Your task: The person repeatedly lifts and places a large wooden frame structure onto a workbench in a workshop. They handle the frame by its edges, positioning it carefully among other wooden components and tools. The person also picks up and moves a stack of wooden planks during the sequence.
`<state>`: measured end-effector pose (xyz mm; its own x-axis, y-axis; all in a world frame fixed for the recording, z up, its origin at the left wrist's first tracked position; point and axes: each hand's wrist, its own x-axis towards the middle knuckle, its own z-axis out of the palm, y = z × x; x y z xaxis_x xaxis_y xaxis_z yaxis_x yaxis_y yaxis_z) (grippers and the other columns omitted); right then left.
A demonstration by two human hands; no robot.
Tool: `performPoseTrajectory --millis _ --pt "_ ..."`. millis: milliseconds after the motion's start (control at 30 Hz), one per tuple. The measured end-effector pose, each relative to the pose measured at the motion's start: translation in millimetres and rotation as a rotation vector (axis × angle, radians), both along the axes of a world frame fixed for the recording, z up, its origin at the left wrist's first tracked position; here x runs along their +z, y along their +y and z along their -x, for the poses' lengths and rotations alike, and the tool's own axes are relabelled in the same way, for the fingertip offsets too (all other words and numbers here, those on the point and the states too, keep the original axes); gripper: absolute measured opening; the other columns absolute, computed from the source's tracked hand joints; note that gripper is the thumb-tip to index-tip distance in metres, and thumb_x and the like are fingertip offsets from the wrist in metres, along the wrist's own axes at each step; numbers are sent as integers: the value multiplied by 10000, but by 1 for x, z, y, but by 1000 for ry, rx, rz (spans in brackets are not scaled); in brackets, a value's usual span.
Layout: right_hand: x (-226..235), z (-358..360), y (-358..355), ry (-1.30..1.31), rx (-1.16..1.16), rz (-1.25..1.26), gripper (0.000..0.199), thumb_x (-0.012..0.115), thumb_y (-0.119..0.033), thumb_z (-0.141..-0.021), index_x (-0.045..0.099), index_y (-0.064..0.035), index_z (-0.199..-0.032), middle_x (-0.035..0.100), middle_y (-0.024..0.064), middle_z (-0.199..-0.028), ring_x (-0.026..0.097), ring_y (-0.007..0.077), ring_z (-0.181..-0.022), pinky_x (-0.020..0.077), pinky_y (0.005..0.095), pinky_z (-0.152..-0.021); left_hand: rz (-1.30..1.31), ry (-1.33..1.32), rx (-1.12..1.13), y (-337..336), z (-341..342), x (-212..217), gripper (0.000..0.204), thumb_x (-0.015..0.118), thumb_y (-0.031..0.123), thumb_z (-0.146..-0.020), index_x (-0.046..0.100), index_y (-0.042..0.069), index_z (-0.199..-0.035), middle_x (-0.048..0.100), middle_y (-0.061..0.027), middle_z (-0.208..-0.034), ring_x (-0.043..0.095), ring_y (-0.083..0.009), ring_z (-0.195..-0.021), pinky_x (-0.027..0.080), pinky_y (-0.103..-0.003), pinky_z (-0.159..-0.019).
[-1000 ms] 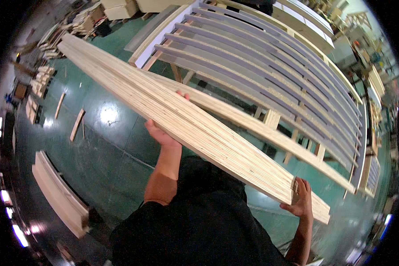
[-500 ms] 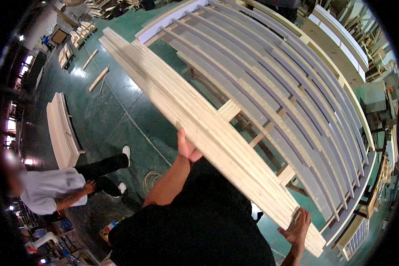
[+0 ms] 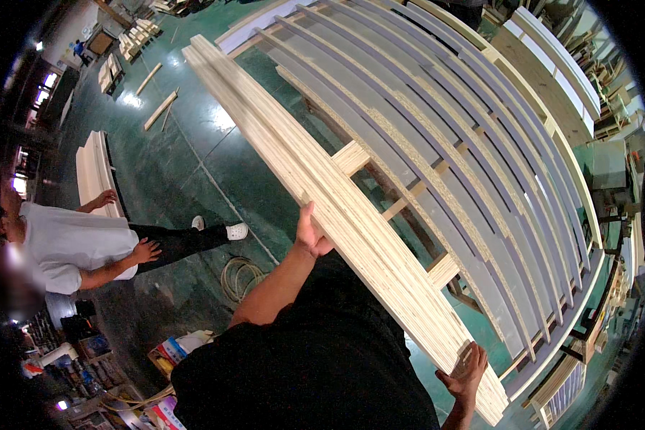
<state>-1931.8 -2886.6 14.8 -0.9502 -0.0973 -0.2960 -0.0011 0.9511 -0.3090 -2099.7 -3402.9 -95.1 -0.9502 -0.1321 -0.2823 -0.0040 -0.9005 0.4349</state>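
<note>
A long bundle of pale wooden boards (image 3: 380, 265) stretches diagonally across the view in front of me, from far left to near right. My left hand (image 3: 312, 233) grips its near edge around the middle, thumb on top and the other fingers hidden underneath. Close to the near right end, my right hand (image 3: 466, 370) is wrapped over the boards. Beyond them lies a large curved frame (image 3: 408, 93) of grey and raw-edged ribs over a grey panel. Two short wooden blocks (image 3: 350, 158) show between the boards and that frame.
At left a co-worker in a white shirt (image 3: 79, 240) stands with both hands in front. Behind that person is a pale stepped panel (image 3: 93, 172). A coiled hose (image 3: 238, 276) lies on the green floor (image 3: 193, 186), with loose timber (image 3: 161, 109) farther off. Boxes (image 3: 172, 351) sit at lower left.
My view has shifted, and both hands keep their hold on the boards. The co-worker at left has come farther into view, with both hands now showing.
</note>
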Motion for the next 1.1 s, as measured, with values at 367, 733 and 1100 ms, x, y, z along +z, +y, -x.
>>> performPoseTrajectory --millis 367,733,1100 --pt "11 18 14 -85 -25 -20 1247 978 -412 -396 449 26 -1437 511 217 -1360 463 433 -1278 347 548 -1105 -20 -143 -40 4 10 -13 860 572 544 -950 268 76 -1604 436 -178 -1558 450 -359 -1408 397 -539 -1157" --pt "8 28 26 -107 29 82 1175 908 -570 -569 420 -40 -1498 506 233 -1420 468 395 -1349 301 545 -1160 298 -356 -11 -36 -6 8 829 642 563 -918 401 84 -1550 494 -131 -1537 469 -351 -1397 378 -559 -1161" --pt "-16 27 51 32 85 96 1004 857 -653 -610 509 -61 -1343 549 158 -1321 524 390 -1240 361 597 -1084 516 -617 -81 -17 8 34 672 636 509 -921 536 96 -1442 593 -110 -1435 535 -322 -1342 473 -502 -1074"
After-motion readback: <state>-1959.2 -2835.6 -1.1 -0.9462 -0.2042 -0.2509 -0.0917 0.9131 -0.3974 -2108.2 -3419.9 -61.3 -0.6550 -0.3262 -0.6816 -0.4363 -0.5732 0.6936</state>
